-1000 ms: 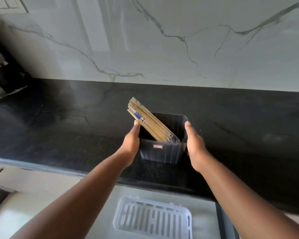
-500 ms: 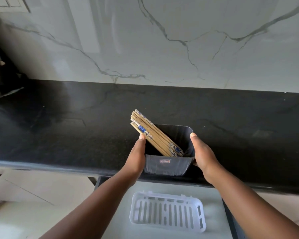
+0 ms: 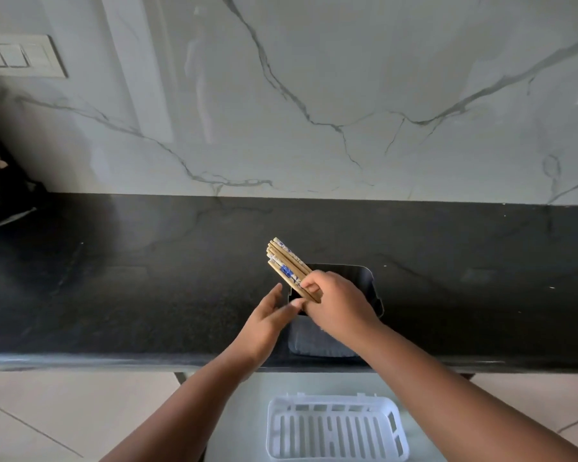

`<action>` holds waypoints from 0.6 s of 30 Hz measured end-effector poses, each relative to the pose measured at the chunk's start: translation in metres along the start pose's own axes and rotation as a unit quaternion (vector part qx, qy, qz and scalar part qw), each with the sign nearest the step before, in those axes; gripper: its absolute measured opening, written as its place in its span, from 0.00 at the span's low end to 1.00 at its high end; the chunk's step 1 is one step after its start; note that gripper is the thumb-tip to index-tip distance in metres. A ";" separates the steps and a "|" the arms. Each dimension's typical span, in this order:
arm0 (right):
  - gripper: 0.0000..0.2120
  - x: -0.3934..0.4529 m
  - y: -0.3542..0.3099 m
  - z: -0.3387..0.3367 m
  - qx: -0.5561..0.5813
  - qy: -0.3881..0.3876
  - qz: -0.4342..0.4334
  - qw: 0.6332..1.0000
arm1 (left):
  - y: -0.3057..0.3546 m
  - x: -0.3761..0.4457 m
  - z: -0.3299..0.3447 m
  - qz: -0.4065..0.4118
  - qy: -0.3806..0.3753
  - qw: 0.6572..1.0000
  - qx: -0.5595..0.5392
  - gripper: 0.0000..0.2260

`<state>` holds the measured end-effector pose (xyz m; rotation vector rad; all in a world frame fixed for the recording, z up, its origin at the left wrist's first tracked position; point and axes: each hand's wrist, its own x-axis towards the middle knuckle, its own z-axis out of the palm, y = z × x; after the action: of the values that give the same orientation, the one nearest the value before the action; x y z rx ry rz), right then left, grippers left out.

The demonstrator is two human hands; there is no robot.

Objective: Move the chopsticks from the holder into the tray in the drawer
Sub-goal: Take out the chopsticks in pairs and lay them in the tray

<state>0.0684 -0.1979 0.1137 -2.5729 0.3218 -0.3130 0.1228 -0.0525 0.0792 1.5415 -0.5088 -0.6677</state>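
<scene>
The tan bamboo chopsticks (image 3: 287,268) bear blue-and-white patterned bands near their tops. The ribbed plastic holder (image 3: 364,285) is dark grey. The stone counter (image 3: 147,278) is black and faintly speckled. The slotted plastic tray (image 3: 336,428) is white. The marble wall (image 3: 314,95) is white with grey veins.

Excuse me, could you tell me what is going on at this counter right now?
A person is emptying a dark holder on the black counter. The right hand grips a bundle of chopsticks at the holder's mouth, while the left hand, fingers relaxed, rests beside the holder. The white tray in the open drawer below holds no chopsticks yet.
</scene>
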 end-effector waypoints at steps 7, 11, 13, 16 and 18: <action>0.11 0.014 0.001 0.005 -0.037 0.017 0.042 0.998 | -0.010 -0.003 0.005 0.013 -0.031 0.990 0.134 0.37; 0.08 0.019 0.003 0.007 -0.035 0.022 0.052 0.998 | -0.008 0.001 0.007 0.024 -0.023 0.987 0.159 0.36; 0.07 0.022 0.004 0.007 -0.033 0.021 0.057 0.998 | -0.007 0.003 0.008 0.037 -0.023 0.983 0.177 0.33; 0.07 0.026 0.006 0.006 -0.031 0.016 0.064 0.997 | -0.006 0.007 0.009 0.047 -0.023 0.980 0.192 0.32; 0.07 0.030 0.007 0.004 -0.031 0.008 0.070 0.997 | -0.005 0.009 0.009 0.049 -0.023 0.979 0.195 0.32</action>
<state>0.0965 -0.2101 0.1110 -2.5939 0.5216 -0.2754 0.1226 -0.0649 0.0733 1.8562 -0.7815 -0.5484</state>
